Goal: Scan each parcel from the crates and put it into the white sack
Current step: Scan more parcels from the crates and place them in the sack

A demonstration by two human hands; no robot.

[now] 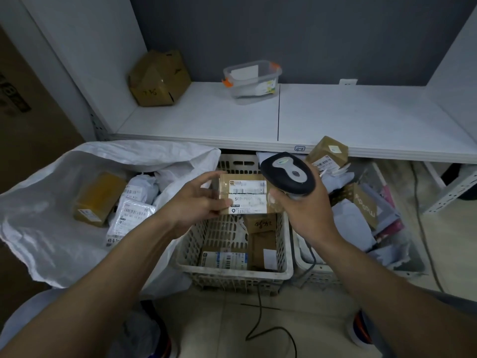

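My left hand (198, 202) holds a small brown box (242, 195) up above the crate (232, 271). The thumb is on the near side and the fingers curl round the far side, so the box is pinched between them. Its white label (247, 202) faces up at me. My right hand (309, 205) is wrapped tight round the scanner (287, 174). The scanner's head sits just beside the box, on its right. The two hands are close but not touching.

I think this is the scan step. To do it well, I would tip the scanner's nose down so it looks right at the black bars at the top of the label. My left thumb touches the label's lower left edge, so I would make sure it does not slide over the bars. I would hold the box flat and not shake it.

Once it is scanned, the box goes left into the white sack (46, 228). The sack lies open just beside the crate, with a few parcels (134, 215) inside. More wait in the crate and in the other crate (320, 276) to its right.
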